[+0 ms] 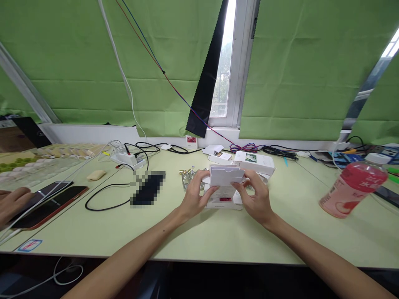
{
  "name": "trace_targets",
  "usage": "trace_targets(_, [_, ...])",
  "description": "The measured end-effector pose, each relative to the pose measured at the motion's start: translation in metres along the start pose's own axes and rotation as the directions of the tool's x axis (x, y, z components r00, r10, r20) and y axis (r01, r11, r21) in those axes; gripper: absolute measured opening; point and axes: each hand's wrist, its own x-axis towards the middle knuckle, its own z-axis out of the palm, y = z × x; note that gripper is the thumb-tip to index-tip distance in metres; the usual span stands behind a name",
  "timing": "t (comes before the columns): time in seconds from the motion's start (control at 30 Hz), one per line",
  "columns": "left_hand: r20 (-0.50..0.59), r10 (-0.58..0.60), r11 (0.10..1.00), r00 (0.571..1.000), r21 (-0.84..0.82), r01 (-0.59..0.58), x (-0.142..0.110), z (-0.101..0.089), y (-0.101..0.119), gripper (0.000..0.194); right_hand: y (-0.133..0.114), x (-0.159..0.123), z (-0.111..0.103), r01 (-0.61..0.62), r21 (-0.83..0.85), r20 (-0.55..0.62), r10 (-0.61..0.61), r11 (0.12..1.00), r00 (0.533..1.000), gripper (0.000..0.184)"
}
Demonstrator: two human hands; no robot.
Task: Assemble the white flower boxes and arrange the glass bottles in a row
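Observation:
A small white carton (pixel 227 176) with a notched top edge is pinched at its two sides between my hands. My left hand (pixel 197 192) closes thumb and fingers on its left side. On the right side, my right hand (pixel 254 195) grips it the same way. Below and behind it stands another white box (pixel 222 205) with a small red picture on its front. My hands partly hide the box's flaps. Small metal and clear parts (pixel 188 178) lie just left of my left hand. A larger white box (pixel 254 162) with a flower picture rests behind my right hand.
A pink-labelled bottle (pixel 354 185) stands at the right. On the left are a pixelated dark phone (pixel 149 189), a cable, a power strip (pixel 126 158) and a beige case (pixel 96 175). Another person's hand (pixel 14 203) touches a phone at the far left.

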Motion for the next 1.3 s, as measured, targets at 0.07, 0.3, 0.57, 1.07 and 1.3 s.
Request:
trace_targets(0.07, [0.0, -0.006, 1.0, 1.0, -0.002, 0.006, -0.0002, 0.0001, -0.0001, 0.029, -0.0001, 0.0, -0.0003, -0.004, 0.004, 0.004, 0.004, 1.0, 1.0, 0.03])
trace_targets(0.3, [-0.007, -0.009, 1.0, 1.0, 0.014, 0.009, -0.0002, -0.0004, 0.0005, 0.029, -0.0017, 0.0009, -0.0007, -0.005, 0.007, 0.003, 0.005, 1.0, 1.0, 0.029])
trace_targets(0.57, [0.0, -0.006, 1.0, 1.0, 0.031, 0.006, 0.0001, -0.001, 0.0013, 0.028, -0.002, 0.0005, -0.0008, -0.014, -0.014, 0.004, 0.014, 1.0, 1.0, 0.029])
trace_targets(1.07, [-0.002, 0.042, 0.999, 0.999, 0.006, -0.042, 0.0009, -0.0006, 0.0015, 0.031, -0.0065, 0.0039, -0.0035, 0.027, -0.015, -0.04, -0.028, 1.0, 0.999, 0.034])
trace_targets(1.3, [-0.017, 0.048, 0.999, 0.999, 0.014, -0.048, 0.0001, 0.0, 0.0008, 0.034, -0.0064, 0.0037, -0.0035, 0.014, -0.003, -0.028, -0.014, 1.0, 1.0, 0.032])
